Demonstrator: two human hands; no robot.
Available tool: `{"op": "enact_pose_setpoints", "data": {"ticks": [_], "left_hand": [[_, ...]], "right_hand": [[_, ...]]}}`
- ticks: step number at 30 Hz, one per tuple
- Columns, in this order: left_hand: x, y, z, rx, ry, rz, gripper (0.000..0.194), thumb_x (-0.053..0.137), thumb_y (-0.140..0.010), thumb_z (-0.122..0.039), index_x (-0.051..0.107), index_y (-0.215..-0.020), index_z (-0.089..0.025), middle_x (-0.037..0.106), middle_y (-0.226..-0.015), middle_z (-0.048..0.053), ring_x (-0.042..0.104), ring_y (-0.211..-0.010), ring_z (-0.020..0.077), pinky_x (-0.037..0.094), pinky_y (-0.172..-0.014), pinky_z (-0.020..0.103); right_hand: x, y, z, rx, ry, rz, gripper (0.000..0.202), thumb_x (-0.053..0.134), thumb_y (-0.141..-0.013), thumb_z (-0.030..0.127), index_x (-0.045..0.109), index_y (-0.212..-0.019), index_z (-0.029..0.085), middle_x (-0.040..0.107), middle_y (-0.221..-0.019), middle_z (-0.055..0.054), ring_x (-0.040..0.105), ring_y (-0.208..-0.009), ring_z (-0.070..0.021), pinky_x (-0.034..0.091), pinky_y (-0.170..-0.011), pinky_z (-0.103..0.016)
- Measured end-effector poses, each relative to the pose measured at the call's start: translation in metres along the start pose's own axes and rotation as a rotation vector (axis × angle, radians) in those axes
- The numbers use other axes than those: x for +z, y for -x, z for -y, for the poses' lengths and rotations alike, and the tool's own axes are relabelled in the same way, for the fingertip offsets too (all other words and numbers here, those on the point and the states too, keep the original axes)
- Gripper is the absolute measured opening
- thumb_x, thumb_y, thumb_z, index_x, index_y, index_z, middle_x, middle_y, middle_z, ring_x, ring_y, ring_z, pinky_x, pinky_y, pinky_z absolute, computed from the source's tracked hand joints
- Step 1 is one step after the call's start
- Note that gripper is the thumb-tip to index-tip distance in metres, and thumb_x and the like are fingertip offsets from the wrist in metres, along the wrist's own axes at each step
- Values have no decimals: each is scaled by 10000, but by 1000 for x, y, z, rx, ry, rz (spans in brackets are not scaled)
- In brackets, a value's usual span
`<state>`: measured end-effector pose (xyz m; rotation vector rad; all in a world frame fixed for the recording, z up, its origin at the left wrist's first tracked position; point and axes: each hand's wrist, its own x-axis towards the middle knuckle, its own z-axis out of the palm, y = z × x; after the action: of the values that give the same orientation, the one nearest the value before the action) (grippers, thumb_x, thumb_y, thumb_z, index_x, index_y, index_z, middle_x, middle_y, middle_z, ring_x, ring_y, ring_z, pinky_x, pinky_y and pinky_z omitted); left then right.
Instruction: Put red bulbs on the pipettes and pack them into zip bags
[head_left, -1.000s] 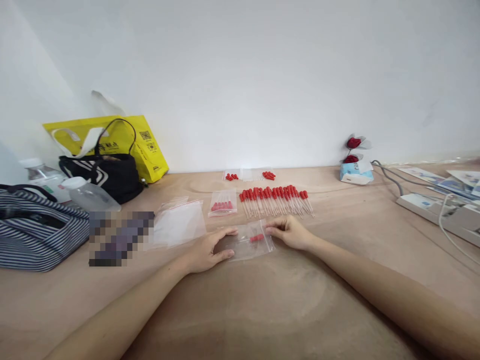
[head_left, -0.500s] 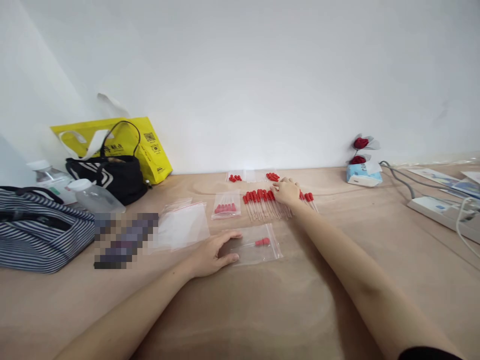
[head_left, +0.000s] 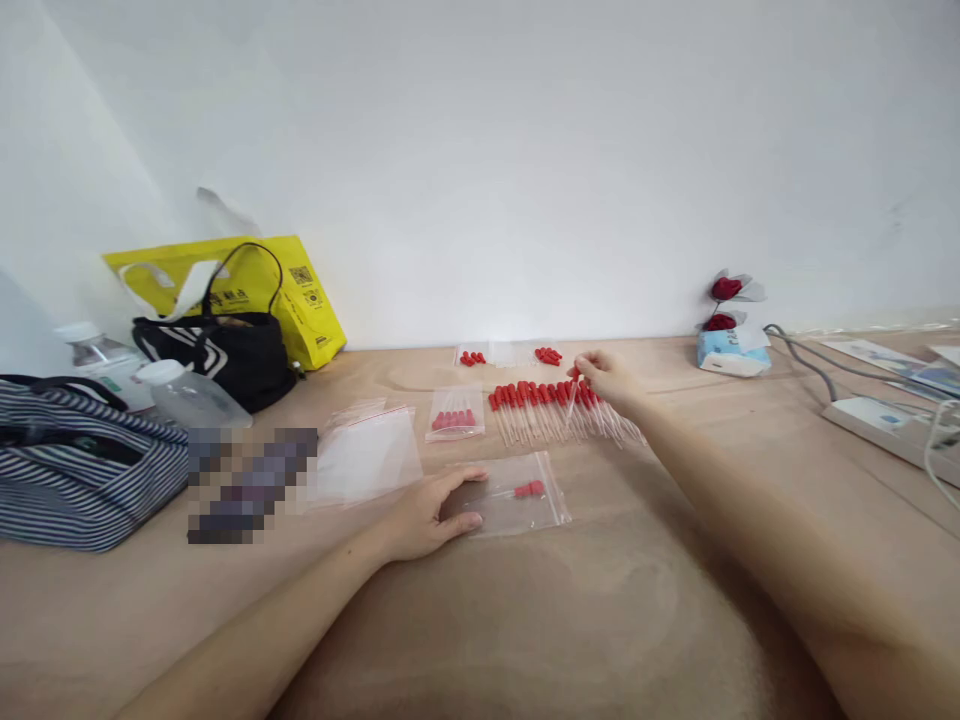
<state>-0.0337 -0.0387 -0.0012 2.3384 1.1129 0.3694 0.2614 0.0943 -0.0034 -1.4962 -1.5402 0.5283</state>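
Observation:
My right hand pinches the red bulb of a glass dropper, lifted with its clear tube pointing down. Below it lies a row of several red-bulbed droppers, side by side on the table. My left hand rests at the left end of a clear zip bag, thumb and fingers apart. Inside that bag lies one dropper, its red bulb toward the zip. Behind it is another zip bag holding several droppers.
A stack of flat plastic bags lies to the left. Two bags with red bulbs lie by the wall. Further left are a striped bag, bottles, a black bag and a yellow bag. A power strip and tissue pack are right.
My right hand has moved up and right from the row, now lifting a dropper by its bulb. My left hand stays at the bag.

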Motion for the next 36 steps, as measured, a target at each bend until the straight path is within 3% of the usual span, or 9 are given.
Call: {"op": "enact_pose_setpoints", "data": {"ticks": [4,6,11,20,25,29,33,36], "left_hand": [[1,0,1,-3,1,-9,436,502,-799,-372,416,-1198,-218,466,-1267,52,435,-1153,188,347,-971,343],[1,-1,1,-12,-3,-2,442,500,-800,-376,411,-1202,-219,463,-1270,50,433,-1156,187,345,-973,341],[1,-1,1,-17,-7,2,450,494,-800,-389,404,-1207,-218,463,-1270,51,434,-1156,187,342,-976,344],[3,0,4,-16,-22,-12,465,494,-798,-400,394,-1219,-232,451,-1281,47,424,-1163,196,335,-980,356],[2,0,1,-38,-46,-40,514,502,-788,-420,366,-1244,-227,433,-1296,56,425,-1161,214,348,-967,367],[2,-1,0,-15,-40,-40,509,499,-791,-420,366,-1243,-228,430,-1298,54,416,-1169,207,341,-974,362],[4,-2,3,1,-34,-41,517,504,-788,-420,358,-1244,-224,439,-1289,55,419,-1165,198,341,-975,354],[5,-3,4,-5,-40,-45,517,506,-787,-420,362,-1240,-217,439,-1288,60,416,-1167,201,338,-978,357]], "right_hand": [[-12,39,-11,80,-614,-143,300,530,-698,488,449,-753,205,569,-607,36,491,-484,-75,399,-491,-203],[-12,60,-14,139,-759,-149,340,603,-630,487,451,-756,211,558,-595,52,476,-464,-66,384,-465,-192],[-5,91,-11,273,-863,-125,339,643,-603,456,484,-767,205,560,-616,48,475,-471,-58,382,-459,-185],[9,103,4,335,-1018,-61,312,690,-579,391,475,-704,202,571,-603,29,522,-507,-87,421,-490,-216],[14,117,12,349,-938,154,308,692,-583,375,477,-709,196,592,-632,13,566,-582,-108,446,-575,-248],[18,122,13,156,-647,339,242,654,-624,364,533,-719,179,555,-575,32,492,-510,-85,393,-525,-234],[28,121,13,43,-398,355,165,617,-649,319,569,-697,168,560,-603,15,456,-507,-86,363,-502,-230],[33,122,16,28,-385,381,138,563,-687,300,564,-731,169,580,-642,-1,496,-538,-101,384,-510,-230]]}}
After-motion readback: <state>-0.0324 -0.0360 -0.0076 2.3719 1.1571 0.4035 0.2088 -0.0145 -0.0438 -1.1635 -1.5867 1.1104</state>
